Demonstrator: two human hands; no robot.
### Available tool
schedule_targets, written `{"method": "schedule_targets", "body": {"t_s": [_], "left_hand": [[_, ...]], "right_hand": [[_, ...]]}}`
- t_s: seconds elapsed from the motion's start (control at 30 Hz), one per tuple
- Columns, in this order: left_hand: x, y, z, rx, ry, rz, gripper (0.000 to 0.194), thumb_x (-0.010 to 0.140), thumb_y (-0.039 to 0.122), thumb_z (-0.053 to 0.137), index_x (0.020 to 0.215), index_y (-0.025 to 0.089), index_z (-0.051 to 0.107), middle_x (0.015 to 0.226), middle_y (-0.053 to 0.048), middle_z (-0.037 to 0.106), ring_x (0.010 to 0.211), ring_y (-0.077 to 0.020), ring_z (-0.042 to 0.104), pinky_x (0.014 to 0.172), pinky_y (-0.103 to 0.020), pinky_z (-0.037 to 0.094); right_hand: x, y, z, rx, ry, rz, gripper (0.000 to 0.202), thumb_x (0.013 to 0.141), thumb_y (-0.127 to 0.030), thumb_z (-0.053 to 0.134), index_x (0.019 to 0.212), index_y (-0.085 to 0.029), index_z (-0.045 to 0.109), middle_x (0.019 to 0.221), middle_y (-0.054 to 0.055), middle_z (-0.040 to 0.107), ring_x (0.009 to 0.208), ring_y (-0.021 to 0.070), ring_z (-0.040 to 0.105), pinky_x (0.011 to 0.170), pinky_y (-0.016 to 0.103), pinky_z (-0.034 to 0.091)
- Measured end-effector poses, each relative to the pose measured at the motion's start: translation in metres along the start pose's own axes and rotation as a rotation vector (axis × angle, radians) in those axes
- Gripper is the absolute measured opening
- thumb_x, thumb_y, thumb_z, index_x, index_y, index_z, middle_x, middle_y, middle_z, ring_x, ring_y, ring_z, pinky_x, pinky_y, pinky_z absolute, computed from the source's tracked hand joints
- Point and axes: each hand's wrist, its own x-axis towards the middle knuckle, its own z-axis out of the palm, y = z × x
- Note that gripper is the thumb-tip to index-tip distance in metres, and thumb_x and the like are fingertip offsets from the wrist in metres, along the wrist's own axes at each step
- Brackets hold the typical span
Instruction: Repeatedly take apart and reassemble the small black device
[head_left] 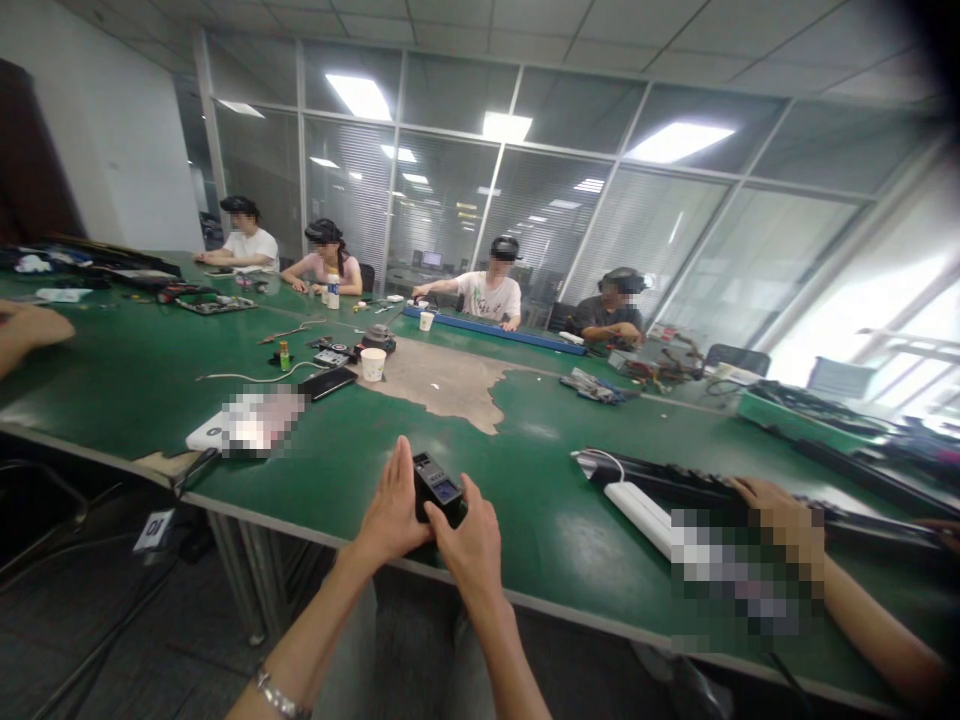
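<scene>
A small black handheld device (pixel 439 488) with a little screen and printed markings on its face is tilted up between my two hands, close to the near table edge. My left hand (pixel 391 505) lies along its left side, fingers straight and together, the thumb near its lower end. On the other side, my right hand (pixel 469 535) grips the device with thumb and bent fingers. Its underside is hidden, so I cannot tell whether it touches the green table (pixel 525 500).
A paper cup (pixel 373 364), a black phone (pixel 327 383) and a white device (pixel 206 430) lie ahead and left. At right, another person's hand (pixel 784 515) rests near black parts and a white bar (pixel 637 515). Several people sit across, near a long blue bar (pixel 495 331).
</scene>
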Motion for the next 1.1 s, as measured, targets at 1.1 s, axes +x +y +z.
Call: {"method": "schedule_targets", "body": {"t_s": [1.1], "left_hand": [[0.001, 0.001, -0.001, -0.054, -0.065, -0.079, 0.15, 0.051, 0.064, 0.082, 0.147, 0.013, -0.02, 0.151, -0.025, 0.024, 0.138, -0.0419, 0.027, 0.109, -0.056, 0.027]], "right_hand": [[0.028, 0.008, -0.026, 0.37, 0.176, 0.099, 0.046, 0.082, -0.048, 0.058, 0.116, -0.018, 0.061, 0.11, 0.009, 0.068, 0.1, 0.0219, 0.064, 0.087, 0.032, 0.047]]}}
